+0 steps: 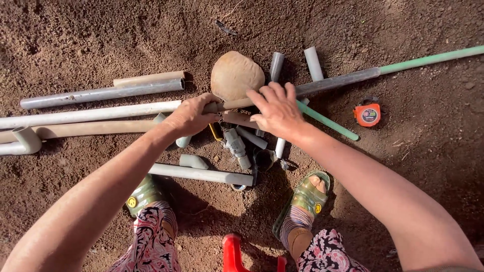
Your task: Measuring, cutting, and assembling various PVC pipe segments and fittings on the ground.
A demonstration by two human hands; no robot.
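Stone [236,74] behind hands, tape measure [367,114] right, pipes [101,93] left

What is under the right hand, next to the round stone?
Under the right hand lie a tan pipe piece, grey pipe offcuts and a green pipe. The palm hides where they cross.

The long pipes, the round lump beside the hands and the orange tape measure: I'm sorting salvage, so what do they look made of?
Long pipes: probably plastic, matte white-grey, dusty, with moulded elbow ends.
Round lump: looks like stone, rough tan surface; could be hardened clay.
Tape measure: glossy orange plastic case, it seems.
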